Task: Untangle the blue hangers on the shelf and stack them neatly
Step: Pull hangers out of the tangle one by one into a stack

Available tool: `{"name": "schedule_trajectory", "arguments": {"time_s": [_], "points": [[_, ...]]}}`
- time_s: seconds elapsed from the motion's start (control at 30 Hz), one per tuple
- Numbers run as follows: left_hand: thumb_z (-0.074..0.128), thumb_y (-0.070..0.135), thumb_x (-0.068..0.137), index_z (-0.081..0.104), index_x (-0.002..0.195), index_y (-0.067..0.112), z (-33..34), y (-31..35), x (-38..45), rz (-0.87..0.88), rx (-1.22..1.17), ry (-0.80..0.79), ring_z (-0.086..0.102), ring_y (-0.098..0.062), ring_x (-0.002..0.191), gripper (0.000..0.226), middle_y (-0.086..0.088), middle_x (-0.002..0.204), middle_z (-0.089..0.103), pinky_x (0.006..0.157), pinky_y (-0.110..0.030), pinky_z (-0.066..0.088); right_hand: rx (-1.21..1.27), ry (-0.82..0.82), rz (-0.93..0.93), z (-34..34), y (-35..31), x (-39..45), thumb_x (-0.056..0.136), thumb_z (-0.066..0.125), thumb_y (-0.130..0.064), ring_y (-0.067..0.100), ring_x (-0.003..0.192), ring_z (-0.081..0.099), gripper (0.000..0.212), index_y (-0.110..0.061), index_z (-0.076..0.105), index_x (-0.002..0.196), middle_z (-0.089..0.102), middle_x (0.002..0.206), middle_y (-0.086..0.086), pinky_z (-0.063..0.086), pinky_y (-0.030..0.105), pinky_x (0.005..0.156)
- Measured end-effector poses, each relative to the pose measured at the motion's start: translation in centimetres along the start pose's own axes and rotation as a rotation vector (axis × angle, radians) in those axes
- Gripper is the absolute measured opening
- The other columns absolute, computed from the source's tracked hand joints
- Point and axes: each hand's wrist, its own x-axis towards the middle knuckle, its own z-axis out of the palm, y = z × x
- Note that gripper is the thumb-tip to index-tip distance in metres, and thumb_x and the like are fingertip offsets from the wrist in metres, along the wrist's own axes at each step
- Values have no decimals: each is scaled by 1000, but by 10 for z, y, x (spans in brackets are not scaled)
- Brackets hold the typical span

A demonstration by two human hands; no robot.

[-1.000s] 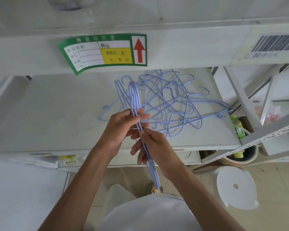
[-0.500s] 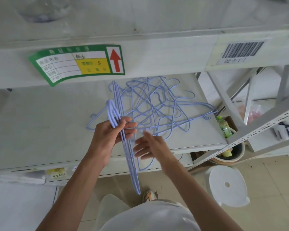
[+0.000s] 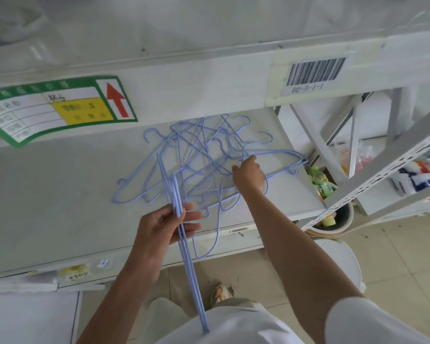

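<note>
The left hand grips a small bundle of aligned hangers, fingers curled round the wires near the hook end, the long bars trailing down toward the person's lap. The right hand reaches into the tangled pile of blue hangers lying on the shelf; its fingers are bent down among the wires, but I cannot tell whether they have closed on one.

These look like thin coated wire: light, springy and a bit slick, with hooks that catch on every neighbour. I would take one by the neck just below the hook, or at a shoulder corner, and slide it out along its own plane instead of yanking upward, since a hard pull probably drags the whole knot off the shelf edge.
</note>
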Motion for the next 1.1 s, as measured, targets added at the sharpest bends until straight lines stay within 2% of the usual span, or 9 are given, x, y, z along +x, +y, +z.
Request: {"name": "schedule_trajectory", "arguments": {"time_s": [0.17, 0.33, 0.43, 0.6, 0.7, 0.8, 0.9, 1.03, 1.1], "points": [[67, 41, 87, 78, 107, 17, 0, -5, -3, -19, 18, 11, 80, -32, 94, 33, -13, 107, 81, 73, -27, 63, -153, -28, -102, -3, 6, 8, 94, 53, -20, 38, 109, 67, 26, -7, 67, 112, 69, 116, 17, 48, 37, 81], [70, 40, 93, 78, 108, 20, 4, 1, 0, 7, 43, 13, 80, -32, 91, 27, -12, 106, 82, 73, -27, 63, -91, 147, -158, -12, 17, -1, 98, 43, -25, 39, 88, 64, 21, -11, 58, 95, 67, 92, 17, 36, 36, 67], [65, 34, 96, 79, 106, 22, 6, 4, 2, 33, 58, -1, 80, -31, 88, 21, -12, 104, 82, 72, -28, 63, 33, 212, -208, -25, 29, -15, 104, 39, -29, 34, 74, 54, 23, -14, 54, 95, 51, 70, 2, 34, 35, 61], [67, 39, 94, 80, 107, 24, 9, 11, 7, 38, 76, -14, 80, -31, 91, 23, -12, 105, 82, 72, -26, 62, 132, 349, -510, -48, 50, -70, 107, 40, -30, 30, 51, 53, 25, -18, 60, 101, 57, 56, 1, 34, 30, 47], [70, 48, 89, 79, 110, 23, 2, 19, 10, 44, 69, -33, 80, -31, 94, 34, -13, 108, 81, 74, -26, 62, 165, 410, -624, -51, 68, -111, 108, 43, -30, 21, 39, 41, 24, -18, 61, 97, 40, 46, -6, 33, 28, 41], [69, 42, 92, 80, 107, 22, -7, 31, 15, 51, 62, -7, 80, -26, 86, 27, -15, 105, 81, 70, -25, 61, 120, 353, -694, -51, 91, -134, 108, 47, -31, 16, 38, 36, 20, -21, 59, 95, 34, 48, -7, 35, 30, 39], [57, 23, 104, 79, 104, 17, -12, 46, 24, 71, 100, 20, 80, -21, 79, 22, -15, 100, 82, 66, -23, 61, 59, 301, -693, -56, 104, -138, 107, 47, -31, 22, 42, 42, 21, -20, 58, 95, 44, 50, -3, 44, 34, 42], [54, 19, 106, 78, 104, 16, -19, 70, 31, 153, 177, 17, 77, -14, 69, 24, -8, 89, 83, 63, -21, 60, 5, 277, -662, -73, 112, -134, 106, 44, -34, 31, 50, 56, 19, -23, 57, 98, 57, 58, -2, 49, 37, 48], [53, 17, 106, 77, 103, 16, -31, 83, 32, 171, 221, 25, 75, -12, 64, 24, -5, 85, 83, 62, -20, 60, -29, 305, -669, -86, 114, -128, 106, 40, -39, 32, 57, 58, 25, -24, 59, 100, 58, 63, -2, 51, 38, 56]]}}
